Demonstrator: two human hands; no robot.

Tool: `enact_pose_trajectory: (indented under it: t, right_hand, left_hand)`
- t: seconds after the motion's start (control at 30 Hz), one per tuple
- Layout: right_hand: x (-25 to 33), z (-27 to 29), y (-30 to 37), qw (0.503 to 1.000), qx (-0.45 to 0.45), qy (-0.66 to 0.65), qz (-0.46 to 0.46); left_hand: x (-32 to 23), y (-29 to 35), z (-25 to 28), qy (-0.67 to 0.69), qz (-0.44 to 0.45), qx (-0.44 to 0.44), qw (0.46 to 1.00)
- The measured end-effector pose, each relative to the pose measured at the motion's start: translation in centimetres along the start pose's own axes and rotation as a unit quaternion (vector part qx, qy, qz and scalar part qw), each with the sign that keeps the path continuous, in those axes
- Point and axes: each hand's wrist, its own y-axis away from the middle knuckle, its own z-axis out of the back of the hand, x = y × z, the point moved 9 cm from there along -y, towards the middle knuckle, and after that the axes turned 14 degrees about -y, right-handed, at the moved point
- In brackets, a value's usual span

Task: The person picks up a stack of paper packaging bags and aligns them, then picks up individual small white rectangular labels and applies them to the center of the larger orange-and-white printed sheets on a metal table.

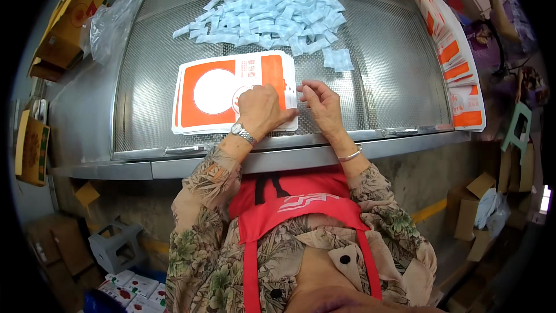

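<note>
One bag stack (217,90), long axis sideways, left hand (260,106) curled atop, right hand (325,107) half-curled

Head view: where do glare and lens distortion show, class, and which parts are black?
In the head view, glare brightens the mesh table right of the right hand; in the head view, the table's front edge bends; in the head view, the corners are black outside the fisheye image.

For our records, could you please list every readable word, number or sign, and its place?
I'm not copying wording; printing stands on:
Orange-and-white packs: characters, partly covered.
Right-edge packs: small characters.
Red apron: white marking.
Left-edge carton: too small to read.
</note>
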Motion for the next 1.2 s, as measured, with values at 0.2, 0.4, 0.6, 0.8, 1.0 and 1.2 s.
enact_pose_trajectory:
  t: [0.2,0.4,0.6,0.8,1.0,1.2]
  right_hand:
    - [0.0,1.5,0.0,1.000,-0.022,0.019,-0.004]
    - [2.2,-0.6,-3.3,0.992,0.050,0.108,0.030]
    - [8.0,-2.7,-12.9,0.894,0.049,0.409,0.178]
    - [1.6,0.4,-18.0,0.688,0.049,0.681,0.248]
    - [1.8,2.4,-13.8,0.758,0.114,0.605,0.216]
    - [7.8,3.1,-8.7,0.785,0.008,0.553,0.279]
  left_hand:
    - [-1.2,-1.4,-0.4,-0.015,-0.032,0.070,0.997]
    - [-1.0,-1.7,-0.3,-0.025,-0.026,0.041,0.999]
    - [-0.8,-2.2,-0.1,-0.011,-0.055,0.023,0.998]
    - [-1.7,-2.3,-0.2,-0.024,-0.070,0.026,0.997]
    - [-0.5,-1.8,-0.9,-0.009,-0.053,-0.016,0.998]
    - [-0.8,-1.8,-0.5,-0.026,-0.043,-0.009,0.999]
